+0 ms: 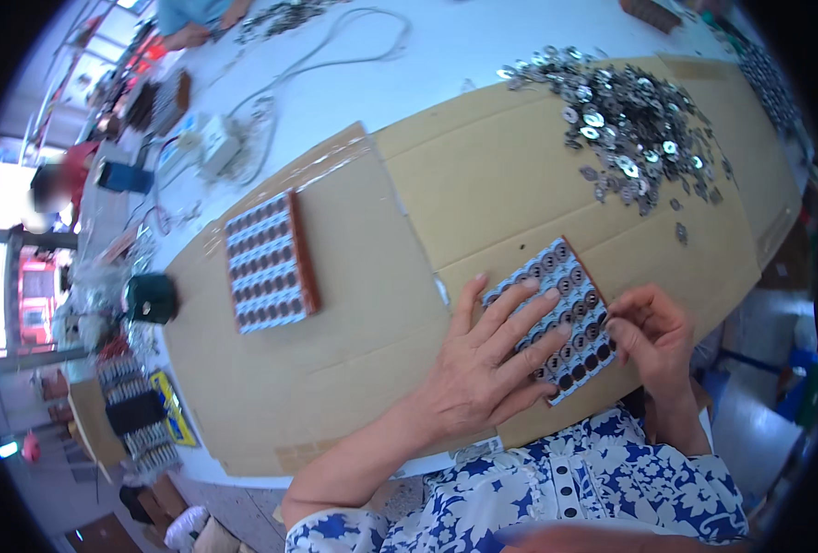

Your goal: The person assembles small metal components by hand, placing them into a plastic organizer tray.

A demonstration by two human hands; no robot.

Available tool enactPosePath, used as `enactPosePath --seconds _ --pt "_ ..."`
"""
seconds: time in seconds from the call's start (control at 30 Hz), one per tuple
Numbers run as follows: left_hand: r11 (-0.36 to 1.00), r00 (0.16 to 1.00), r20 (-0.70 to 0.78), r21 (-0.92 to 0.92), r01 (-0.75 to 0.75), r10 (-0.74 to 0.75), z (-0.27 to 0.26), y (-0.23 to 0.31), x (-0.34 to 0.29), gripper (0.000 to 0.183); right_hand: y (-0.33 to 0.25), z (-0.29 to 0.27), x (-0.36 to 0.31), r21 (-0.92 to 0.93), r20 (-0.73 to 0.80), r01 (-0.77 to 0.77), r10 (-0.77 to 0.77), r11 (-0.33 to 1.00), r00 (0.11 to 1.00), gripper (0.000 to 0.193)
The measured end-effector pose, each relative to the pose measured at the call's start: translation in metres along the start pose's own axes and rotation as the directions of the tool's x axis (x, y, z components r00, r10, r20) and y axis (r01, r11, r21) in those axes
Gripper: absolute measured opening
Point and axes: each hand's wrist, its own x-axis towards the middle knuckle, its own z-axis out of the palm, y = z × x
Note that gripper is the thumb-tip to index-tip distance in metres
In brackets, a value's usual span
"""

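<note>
A square board (582, 300) with rows of round pieces on a light-blue face lies tilted on the cardboard in front of me. My left hand (487, 364) rests across its left part with the fingers spread, hiding several pieces. Along the board's near right side, some round spots look black, unlike the grey pieces elsewhere. At the right edge my right hand (653, 336) has thumb and forefinger pinched together over these spots. What sits between those fingertips, if anything, is too small to make out.
A stack of similar boards (266, 263) lies to the left on the cardboard sheet (344, 369). Loose shiny metal pieces (640, 129) are heaped at the far right. Behind are a grey cable (326, 60), a white power strip (218, 145), a dark green container (151, 298) and another person's hand (186, 37).
</note>
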Motion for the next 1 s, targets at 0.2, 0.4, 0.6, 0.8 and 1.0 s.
enactPosePath --seconds 0.2,0.4,0.6,0.8,1.0 --pt "0.988 0.957 -0.259 0.113 -0.106 0.132 0.000 0.011 0.008 0.029 -0.002 0.045 0.004 0.106 0.281 0.143 -0.167 0.984 0.945 0.017" --pt "0.935 0.844 -0.463 0.079 0.345 -0.272 -0.102 -0.055 0.032 0.003 -0.006 0.036 0.008 0.112 0.119 0.171 -0.184 0.979 0.976 0.022" --pt "0.242 0.701 -0.505 0.697 0.676 -0.503 -0.250 -0.255 0.066 0.033 0.022 0.002 0.002 -0.029 0.041 0.183 -0.182 0.983 0.983 0.013" --pt "0.190 0.637 -0.511 0.674 0.713 -0.578 -0.262 -0.341 0.082 0.038 0.022 -0.008 -0.015 -0.084 -0.073 0.176 -0.182 0.981 0.981 0.008" --pt "0.171 0.823 -0.404 0.849 0.499 -0.399 -0.299 -0.320 0.053 0.044 0.015 -0.039 0.009 -0.253 -0.178 0.205 -0.254 0.945 0.951 0.011"
